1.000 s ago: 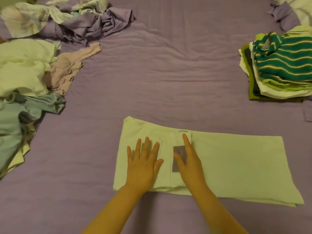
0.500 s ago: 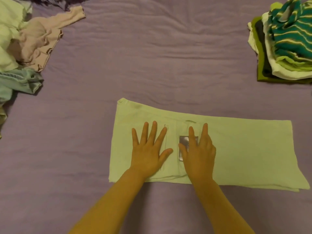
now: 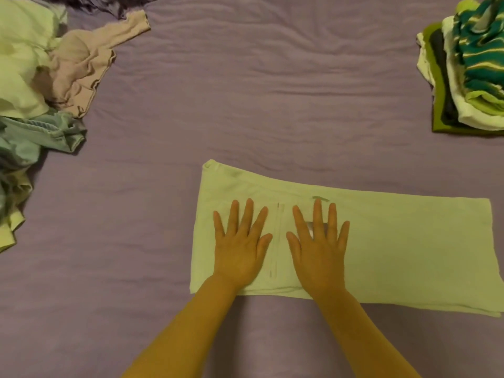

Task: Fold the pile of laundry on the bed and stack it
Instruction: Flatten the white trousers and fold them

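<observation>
Purple bed sheet point(image 3: 272, 91) fills view. Unfolded laundry pile point(image 3: 41, 85) far left of the pale folded garment point(image 3: 409, 249); folded stack point(image 3: 469, 77) up right of it. Left hand point(image 3: 241, 246) and right hand point(image 3: 317, 246) lie flat on garment's left half, fingers spread, gripping nothing.

A purple sheet point(image 3: 272, 91) covers the whole surface, edge to edge as far as one can see. It is not pulled tight: soft wavy creases run across the far half, mostly crosswise, with a few longer folds slanting through the middle. Nearer, the cloth lies smoother, with only faint ripples at the near left.
</observation>
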The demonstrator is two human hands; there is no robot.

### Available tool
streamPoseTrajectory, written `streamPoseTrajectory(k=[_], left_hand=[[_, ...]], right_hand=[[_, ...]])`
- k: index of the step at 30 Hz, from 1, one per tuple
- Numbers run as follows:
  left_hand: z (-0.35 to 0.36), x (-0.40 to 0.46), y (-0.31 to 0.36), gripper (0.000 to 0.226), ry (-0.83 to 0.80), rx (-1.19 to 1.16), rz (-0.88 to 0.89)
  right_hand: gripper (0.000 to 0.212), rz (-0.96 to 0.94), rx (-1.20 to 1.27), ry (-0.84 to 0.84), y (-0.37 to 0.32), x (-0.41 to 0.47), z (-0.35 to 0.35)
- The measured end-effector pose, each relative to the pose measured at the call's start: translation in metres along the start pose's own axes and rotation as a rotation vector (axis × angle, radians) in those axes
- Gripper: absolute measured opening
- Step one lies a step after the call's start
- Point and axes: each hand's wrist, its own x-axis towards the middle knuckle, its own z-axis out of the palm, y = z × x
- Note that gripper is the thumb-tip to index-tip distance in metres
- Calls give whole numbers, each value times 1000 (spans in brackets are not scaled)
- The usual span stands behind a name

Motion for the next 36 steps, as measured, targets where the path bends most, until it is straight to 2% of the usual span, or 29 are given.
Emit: streamPoseTrajectory(k=[2,5,11,14,15,17,19,22,25,29,33,36], left_hand=[[-3,-6,-13,63,-5,-35,-148],[-6,-6,-29,65,-31,-136,-335],[-34,-5,-48,78,55,-751,-637],[-59,-3,-63,52,-47,-1072,-797],[-69,-4,-63,41,-66,-1132,-788],[-93,-8,-53,28,-32,-1252,-727],[-119,-12,-33,22,-10,-1398,-622],[-153,-15,4,24,-101,-1518,-445],[-176,-14,41,22,-259,-1575,-343],[-189,-12,89,31,-387,-1524,-225],[-189,-8,141,47,-448,-1482,-84],[-180,0,178,37,-408,-1334,72]], right_hand=[[64,-65,-15,-44,-6,-4,5],[69,-65,-15,-120,-8,-3,17],[77,-39,-48,-196,-11,-4,9],[93,-16,-37,-175,-20,-6,-4],[92,-18,2,-147,-27,-6,-13],[69,-54,152,-89,-47,-8,-37],[52,-115,431,-66,-66,-12,-63],[49,-93,906,-99,-77,-24,-104],[52,-3,1115,-34,-54,-36,-133],[56,83,1098,69,-1,-50,-157],[56,38,863,155,59,-61,-170],[61,6,674,159,108,-68,-172]])
